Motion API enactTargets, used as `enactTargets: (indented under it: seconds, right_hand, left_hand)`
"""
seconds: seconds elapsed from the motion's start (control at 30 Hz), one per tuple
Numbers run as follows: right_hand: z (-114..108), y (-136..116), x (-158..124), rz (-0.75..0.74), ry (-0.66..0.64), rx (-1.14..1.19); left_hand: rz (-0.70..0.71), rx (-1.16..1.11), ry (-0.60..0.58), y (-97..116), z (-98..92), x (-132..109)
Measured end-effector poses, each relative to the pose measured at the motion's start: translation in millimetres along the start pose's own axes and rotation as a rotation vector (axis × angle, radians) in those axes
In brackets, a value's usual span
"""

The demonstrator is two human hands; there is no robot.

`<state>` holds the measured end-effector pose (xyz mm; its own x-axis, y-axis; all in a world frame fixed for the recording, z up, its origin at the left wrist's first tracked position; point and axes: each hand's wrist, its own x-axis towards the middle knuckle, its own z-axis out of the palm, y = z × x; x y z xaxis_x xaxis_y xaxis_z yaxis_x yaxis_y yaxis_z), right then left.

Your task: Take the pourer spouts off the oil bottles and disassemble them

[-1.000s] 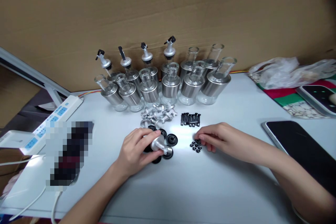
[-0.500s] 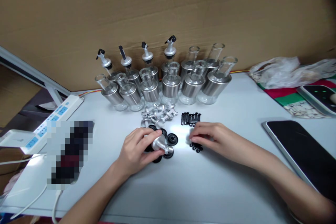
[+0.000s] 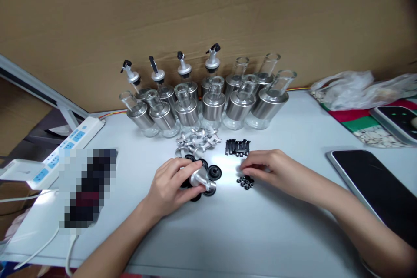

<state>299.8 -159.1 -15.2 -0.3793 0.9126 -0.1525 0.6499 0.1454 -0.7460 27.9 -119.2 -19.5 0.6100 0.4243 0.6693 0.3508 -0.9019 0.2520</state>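
Observation:
My left hand point(image 3: 171, 186) is closed around a silver pourer spout point(image 3: 202, 179), its narrow tip pointing right and toward me. Black ridged stoppers point(image 3: 214, 172) lie under and around this hand, some partly covered by it. My right hand point(image 3: 269, 167) has thumb and fingers pinched together just above a small pile of black rings point(image 3: 245, 183). What sits in that pinch is hidden by the fingers. Slim black flip caps point(image 3: 237, 147) lie in a cluster beyond the right hand. A heap of more silver spouts point(image 3: 197, 142) rests beyond the left hand.
Glass bottles with steel bands point(image 3: 213, 106) stand in two rows at the back, several with pourers fitted. A power strip point(image 3: 65, 152) and a pixelated dark object point(image 3: 89, 189) are on the left. A black-screened tablet-like device point(image 3: 374, 186) and a plastic bag point(image 3: 355, 89) are on the right.
My right hand has shifted slightly right and up, uncovering more of the black rings. My left hand keeps hold of the pourer spout, nearly still. The view has moved very slightly.

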Motion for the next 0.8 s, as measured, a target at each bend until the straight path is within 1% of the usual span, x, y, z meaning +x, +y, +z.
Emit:
enactTargets:
  seconds: [0.13,0.23,0.3,0.37,0.43,0.53,0.67,0.8]
  right_hand:
    - [0,0,-2,0.134,-0.050,0.097]
    - [1,-1,-2,0.130,-0.060,0.103]
    - [0,-1,-1,0.093,-0.005,0.026]
    - [-2,-4,-1,0.059,0.081,-0.063]
    - [-2,-9,-1,0.028,0.152,-0.092]
    - [5,-22,-2,-0.061,0.205,-0.018]
    - [24,-37,-2,-0.251,0.300,0.057]
    - [36,-41,-2,-0.317,0.348,0.065]
  left_hand:
    - [0.001,-0.003,-0.004,0,0.4,0]
    - [-0.004,-0.004,-0.010,-1,0.4,0]
    - [-0.011,-0.004,-0.015,-1,0.6,0]
    - [-0.019,-0.002,-0.021,-1,1.0,-1]
    - [-0.026,0.006,-0.026,-1,1.7,-1]
    - [-0.030,0.016,-0.029,0,3.1,-1]
    - [-0.015,0.019,-0.022,3,5.8,0]
    - [-0.047,0.000,-0.026,7,8.7,-1]
